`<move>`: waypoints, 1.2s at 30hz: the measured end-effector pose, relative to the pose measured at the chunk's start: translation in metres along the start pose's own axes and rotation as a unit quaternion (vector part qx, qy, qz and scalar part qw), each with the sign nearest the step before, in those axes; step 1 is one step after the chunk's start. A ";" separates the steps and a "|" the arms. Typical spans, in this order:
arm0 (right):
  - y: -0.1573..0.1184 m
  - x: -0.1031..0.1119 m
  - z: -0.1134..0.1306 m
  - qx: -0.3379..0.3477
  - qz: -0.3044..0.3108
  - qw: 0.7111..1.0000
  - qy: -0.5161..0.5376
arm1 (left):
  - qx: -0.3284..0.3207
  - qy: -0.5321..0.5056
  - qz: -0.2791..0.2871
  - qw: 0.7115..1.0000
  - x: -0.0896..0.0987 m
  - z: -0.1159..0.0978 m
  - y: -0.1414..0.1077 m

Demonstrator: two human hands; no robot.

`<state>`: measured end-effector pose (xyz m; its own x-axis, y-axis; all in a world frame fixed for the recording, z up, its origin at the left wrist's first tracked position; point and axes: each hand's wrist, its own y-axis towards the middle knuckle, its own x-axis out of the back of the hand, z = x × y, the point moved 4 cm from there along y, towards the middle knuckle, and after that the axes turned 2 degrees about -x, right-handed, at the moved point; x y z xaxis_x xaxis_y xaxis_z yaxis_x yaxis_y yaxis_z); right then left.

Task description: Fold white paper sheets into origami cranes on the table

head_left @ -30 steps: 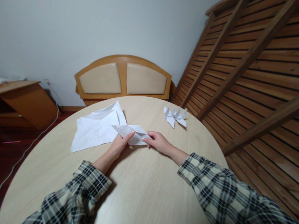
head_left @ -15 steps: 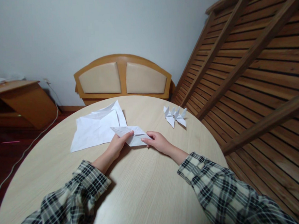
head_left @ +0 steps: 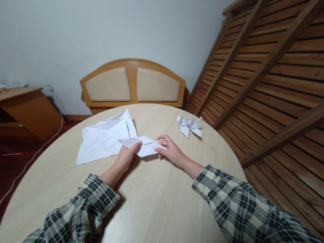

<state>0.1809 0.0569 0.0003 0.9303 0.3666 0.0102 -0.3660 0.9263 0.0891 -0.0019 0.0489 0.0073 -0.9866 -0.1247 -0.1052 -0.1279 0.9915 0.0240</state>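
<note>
A folded white sheet of paper (head_left: 147, 148), long and pointed at its left end, is held just above the round table between both hands. My left hand (head_left: 125, 158) is closed on its left part, thumb on top and the other fingers hidden beneath. At the right end, my right hand (head_left: 171, 150) pinches the paper, its thumb on the upper face and a finger raised behind the edge. Several white paper cranes (head_left: 189, 126) stand close together on the right side of the table. Loose white sheets (head_left: 105, 139) lie left of the hands.
The round wooden table (head_left: 157, 210) fills the foreground. Behind it a padded headboard (head_left: 133, 82) leans near the wall. Slatted wooden panels (head_left: 275, 69) rise on the right. A desk (head_left: 19, 109) and a white cable (head_left: 28, 160) are on the left.
The folded paper's right end has opened into a longer point, and its left tip has shifted slightly left. My right hand's fingers have lifted and spread a little.
</note>
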 end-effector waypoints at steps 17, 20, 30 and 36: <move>-0.004 0.001 0.016 0.168 -0.037 0.956 -0.238 | 0.002 -0.005 -0.010 1.000 0.000 -0.002 -0.001; -0.004 0.001 0.016 0.172 -0.042 0.956 -0.235 | 0.004 0.001 -0.015 1.000 0.001 -0.001 -0.001; -0.003 0.005 0.013 0.161 -0.074 0.964 -0.199 | -0.004 0.001 -0.016 1.000 0.001 0.003 0.002; -0.007 0.006 0.020 0.231 -0.116 0.915 -0.309 | -0.007 -0.003 -0.007 1.000 0.001 0.006 0.005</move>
<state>0.1897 0.0508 0.0198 0.8695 -0.0868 0.4863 -0.2403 0.7858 0.5699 -0.0027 0.0537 0.0013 -0.9840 -0.1392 -0.1112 -0.1440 0.9889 0.0364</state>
